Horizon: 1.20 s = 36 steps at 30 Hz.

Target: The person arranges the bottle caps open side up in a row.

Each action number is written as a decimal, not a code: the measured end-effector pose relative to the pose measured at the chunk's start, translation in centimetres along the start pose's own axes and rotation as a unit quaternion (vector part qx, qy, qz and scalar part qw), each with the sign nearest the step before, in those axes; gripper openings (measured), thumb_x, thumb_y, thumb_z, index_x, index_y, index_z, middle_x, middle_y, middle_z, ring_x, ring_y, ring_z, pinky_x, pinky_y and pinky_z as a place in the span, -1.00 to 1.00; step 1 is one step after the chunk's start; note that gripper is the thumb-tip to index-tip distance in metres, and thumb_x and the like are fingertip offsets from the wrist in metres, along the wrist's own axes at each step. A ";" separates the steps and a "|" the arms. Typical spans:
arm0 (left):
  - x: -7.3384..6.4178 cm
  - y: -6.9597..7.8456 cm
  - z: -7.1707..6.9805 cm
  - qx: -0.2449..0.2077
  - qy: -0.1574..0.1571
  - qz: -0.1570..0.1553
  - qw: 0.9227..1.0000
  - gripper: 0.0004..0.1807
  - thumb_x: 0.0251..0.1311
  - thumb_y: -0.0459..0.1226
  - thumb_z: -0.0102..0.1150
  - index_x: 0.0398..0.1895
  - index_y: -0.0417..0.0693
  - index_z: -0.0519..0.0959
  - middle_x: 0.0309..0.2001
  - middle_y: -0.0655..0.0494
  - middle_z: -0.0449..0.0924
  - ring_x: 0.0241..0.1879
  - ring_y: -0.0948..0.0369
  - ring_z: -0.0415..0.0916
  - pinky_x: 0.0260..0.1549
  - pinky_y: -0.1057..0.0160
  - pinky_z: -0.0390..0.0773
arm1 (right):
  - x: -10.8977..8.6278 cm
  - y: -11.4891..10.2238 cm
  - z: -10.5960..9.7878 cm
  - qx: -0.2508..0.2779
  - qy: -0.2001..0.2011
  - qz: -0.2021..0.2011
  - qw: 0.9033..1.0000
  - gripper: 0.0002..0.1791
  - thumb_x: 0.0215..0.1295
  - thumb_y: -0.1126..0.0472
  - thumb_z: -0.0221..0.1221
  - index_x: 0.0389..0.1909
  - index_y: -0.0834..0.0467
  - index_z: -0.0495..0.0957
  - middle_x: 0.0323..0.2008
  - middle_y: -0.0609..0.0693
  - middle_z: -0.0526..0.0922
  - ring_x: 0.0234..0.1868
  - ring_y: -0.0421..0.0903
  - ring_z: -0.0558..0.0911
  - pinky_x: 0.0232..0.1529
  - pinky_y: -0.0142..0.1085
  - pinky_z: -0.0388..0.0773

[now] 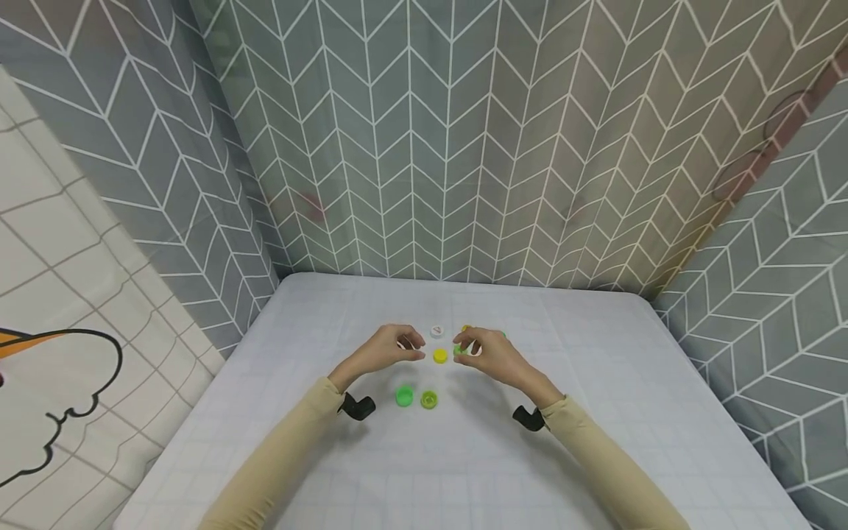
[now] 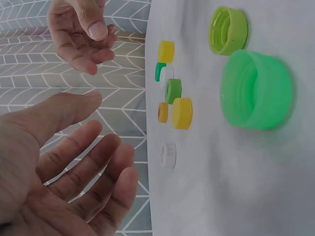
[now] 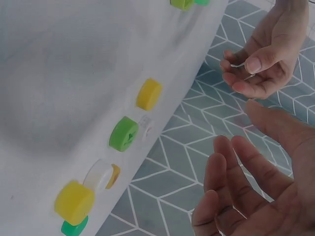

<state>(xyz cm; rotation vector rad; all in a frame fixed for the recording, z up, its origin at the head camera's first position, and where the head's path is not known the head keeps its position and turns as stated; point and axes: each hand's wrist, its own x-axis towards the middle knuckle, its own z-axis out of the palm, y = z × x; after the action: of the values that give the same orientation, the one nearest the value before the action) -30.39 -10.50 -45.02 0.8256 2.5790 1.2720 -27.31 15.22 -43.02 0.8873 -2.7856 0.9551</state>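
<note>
Both hands hover over a white-covered table among plastic bottle caps, holding nothing. The left hand [image 1: 386,347] has its fingers loosely bent and the thumb apart from them. Across from it, the right hand [image 1: 493,355] hangs in the same relaxed way. A yellow cap [image 1: 440,355] and a white cap [image 1: 436,331] lie between the hands. Under the right fingertips in the head view shows a green cap [image 3: 123,133]; another yellow cap [image 3: 75,202] lies farther along, partly hidden in the head view. Nearer the person sit a large green cap [image 2: 261,91] and a lime cap [image 2: 229,30], hollow side showing.
Small orange-yellow [image 2: 163,112] and dark green [image 3: 75,226] caps, plus a second white one [image 3: 98,177], lie in the far group. A grey patterned curtain [image 1: 430,147] hangs behind the table [image 1: 424,471]. Black wrist mounts [image 1: 358,407] sit below the hands.
</note>
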 end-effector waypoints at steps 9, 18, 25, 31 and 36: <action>1.5 -0.8 -0.5 0.005 0.012 -0.007 1.000 -0.61 0.00 -0.09 0.30 -0.17 -0.15 0.58 -0.31 0.24 0.58 -0.29 0.23 0.49 -0.37 0.27 0.50 | 1.3 0.8 0.0 0.001 0.034 0.026 0.999 -0.66 0.05 0.13 0.30 -0.10 0.05 0.56 -0.26 0.02 0.62 -0.30 -0.11 0.54 -0.32 -0.28 0.46; 4.3 -1.0 -1.2 0.014 0.046 -0.013 0.999 -0.68 0.01 -0.16 0.30 -0.16 -0.07 0.60 -0.22 0.06 0.59 -0.26 0.22 0.50 -0.37 0.27 0.51 | 3.9 1.1 -0.1 -0.012 0.047 0.028 0.998 -0.54 0.03 0.10 0.32 0.01 0.07 0.52 -0.22 0.01 0.59 -0.18 0.03 0.55 -0.24 -0.20 0.46; 6.1 -1.8 -1.1 0.001 0.059 -0.033 0.998 -0.71 0.02 -0.23 0.29 -0.15 -0.06 0.59 -0.15 -0.09 0.57 -0.27 0.19 0.50 -0.36 0.25 0.52 | 6.2 2.0 1.1 -0.022 0.027 0.043 0.998 -0.51 0.04 0.13 0.31 0.04 0.15 0.50 -0.16 0.14 0.60 -0.13 0.10 0.54 -0.16 -0.13 0.45; 7.4 -3.1 0.0 0.007 0.049 -0.050 0.998 -0.62 0.00 -0.28 0.30 -0.08 -0.22 0.56 -0.20 -0.09 0.57 -0.27 0.18 0.51 -0.35 0.29 0.49 | 7.6 2.9 2.2 -0.036 -0.006 0.075 0.997 -0.50 0.06 0.13 0.29 0.04 0.22 0.49 -0.16 0.14 0.60 -0.18 0.06 0.54 -0.17 -0.11 0.44; 7.8 -3.4 1.0 0.013 0.019 -0.079 0.997 -0.60 -0.01 -0.29 0.31 -0.05 -0.22 0.54 -0.27 0.01 0.57 -0.29 0.19 0.51 -0.36 0.29 0.51 | 8.2 3.6 3.1 -0.057 -0.040 0.109 0.992 -0.51 0.06 0.10 0.29 0.02 0.20 0.51 -0.20 0.08 0.62 -0.23 -0.05 0.54 -0.19 -0.16 0.45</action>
<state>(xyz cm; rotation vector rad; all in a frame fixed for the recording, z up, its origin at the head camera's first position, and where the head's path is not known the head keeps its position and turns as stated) -37.94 -7.26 -47.41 0.5944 2.6344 1.2228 -35.67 11.61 -45.56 0.6297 -3.0178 0.7905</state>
